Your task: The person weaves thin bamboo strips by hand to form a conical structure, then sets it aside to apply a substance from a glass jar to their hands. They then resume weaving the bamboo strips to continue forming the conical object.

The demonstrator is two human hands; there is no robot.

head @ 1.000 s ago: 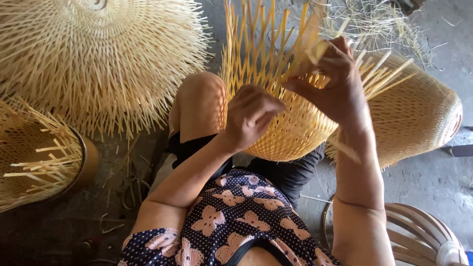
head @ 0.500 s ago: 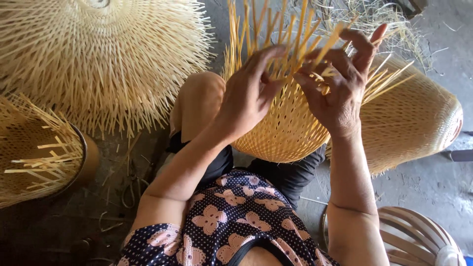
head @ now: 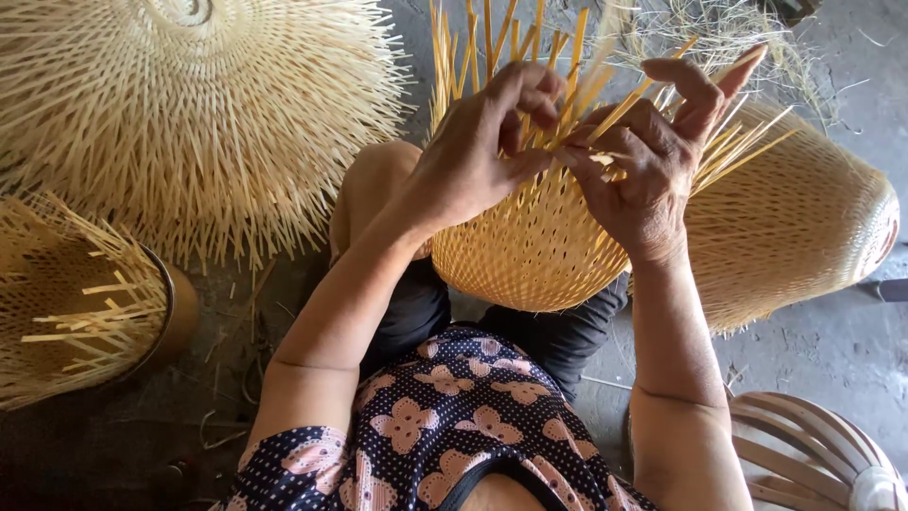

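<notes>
Your half-woven bamboo basket [head: 530, 251] sits on your lap, centre of the frame, loose strips [head: 492, 38] fanning upward. Both forearms reach up to its rim: left hand [head: 468, 156] curled, pinching strips; right hand [head: 643, 161] gripping strips too, index finger stretched out.

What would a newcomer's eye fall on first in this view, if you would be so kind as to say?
First, at the centre top, the left hand and right hand pinching the loose upright strips of a half-woven bamboo basket that rests on the person's lap. Next, the big round woven piece with bristling strip ends, filling the upper left. Another woven basket lies on its side at the right.
</notes>
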